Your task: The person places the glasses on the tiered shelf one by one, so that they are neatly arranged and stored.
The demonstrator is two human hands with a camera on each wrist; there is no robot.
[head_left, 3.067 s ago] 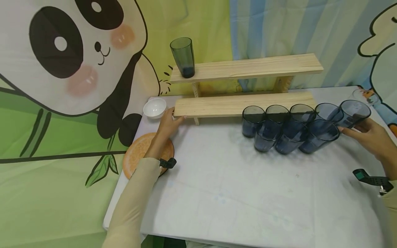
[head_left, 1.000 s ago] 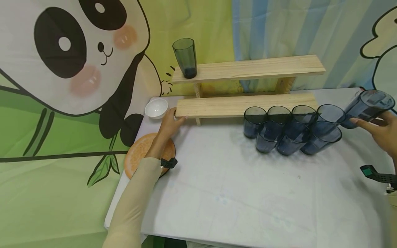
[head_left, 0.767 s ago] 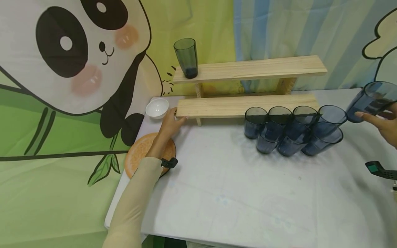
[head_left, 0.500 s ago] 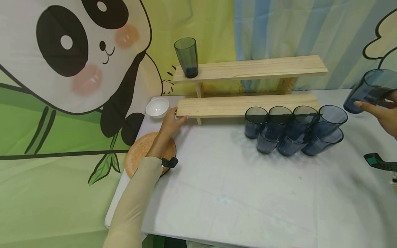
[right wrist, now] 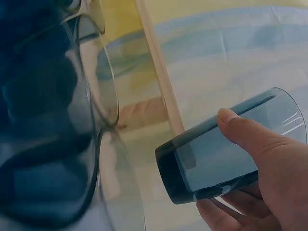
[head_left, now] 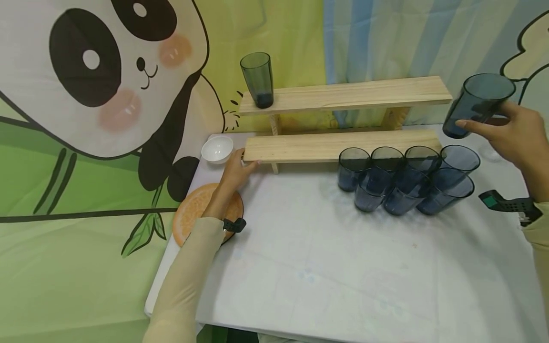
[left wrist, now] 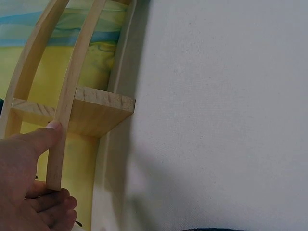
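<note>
My right hand (head_left: 516, 138) grips a blue-tinted drinking glass (head_left: 473, 105), tilted and raised beside the right end of a two-tier wooden shelf (head_left: 300, 147). In the right wrist view, the thumb lies along one side of the glass (right wrist: 216, 161) and the fingers curl around the other. My left hand (head_left: 233, 171) holds the left end of the lower board; the left wrist view has the thumb on the board's edge (left wrist: 58, 159) and fingers curled at its end. One similar glass (head_left: 259, 81) stands at the upper board's left end. Several more glasses (head_left: 371, 195) stand close together before the shelf.
A white bowl (head_left: 217, 149) sits behind my left hand, and an orange-patterned round plate (head_left: 188, 214) lies under the left forearm. The white-covered table (head_left: 326, 267) reaches toward me. A printed panda curtain (head_left: 154, 105) hangs behind the shelf.
My right hand has taken the glass from the right end of the group, moved it rightward, then lifted it up and back left toward the shelf. The left hand keeps its hold.
</note>
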